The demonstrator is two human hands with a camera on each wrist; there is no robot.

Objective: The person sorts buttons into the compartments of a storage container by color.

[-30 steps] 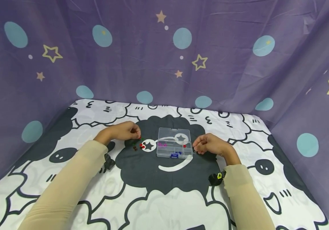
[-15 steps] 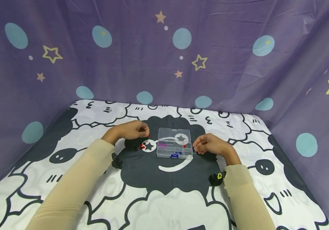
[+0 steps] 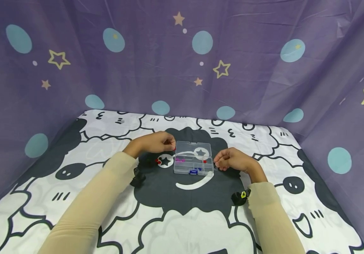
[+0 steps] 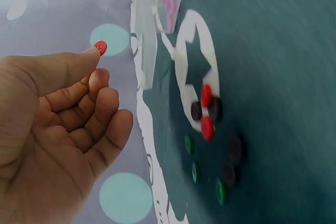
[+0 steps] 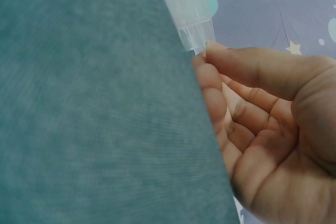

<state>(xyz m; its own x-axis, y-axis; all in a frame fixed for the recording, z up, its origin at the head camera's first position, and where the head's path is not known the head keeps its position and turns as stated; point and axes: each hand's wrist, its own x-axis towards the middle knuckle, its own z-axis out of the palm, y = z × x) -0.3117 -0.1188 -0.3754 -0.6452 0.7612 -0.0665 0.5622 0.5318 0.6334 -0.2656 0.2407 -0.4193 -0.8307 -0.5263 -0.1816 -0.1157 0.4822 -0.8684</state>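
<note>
My left hand (image 3: 159, 143) pinches a small red button (image 4: 100, 48) between thumb and forefinger, at the upper left corner of a clear divided plastic box (image 3: 177, 171). The box's transparent lid (image 3: 185, 146) is raised at the back. Pink pieces (image 3: 180, 160), a red piece (image 3: 204, 162) and blue pieces (image 3: 197, 169) lie in separate compartments. My right hand (image 3: 234, 159) has its thumb and forefinger together at the box's right end, seemingly pinching its edge; the exact contact is partly hidden by the fingers.
Left of the box, loose red buttons (image 4: 207, 128), green buttons (image 4: 221, 191) and dark brown buttons (image 4: 235, 148) lie on the patterned cloth (image 3: 182, 197). A purple curtain (image 3: 156, 77) hangs behind the table.
My left hand has carried the red button rightward from near the loose buttons to the box's left side. The right hand and the box have stayed in place.
</note>
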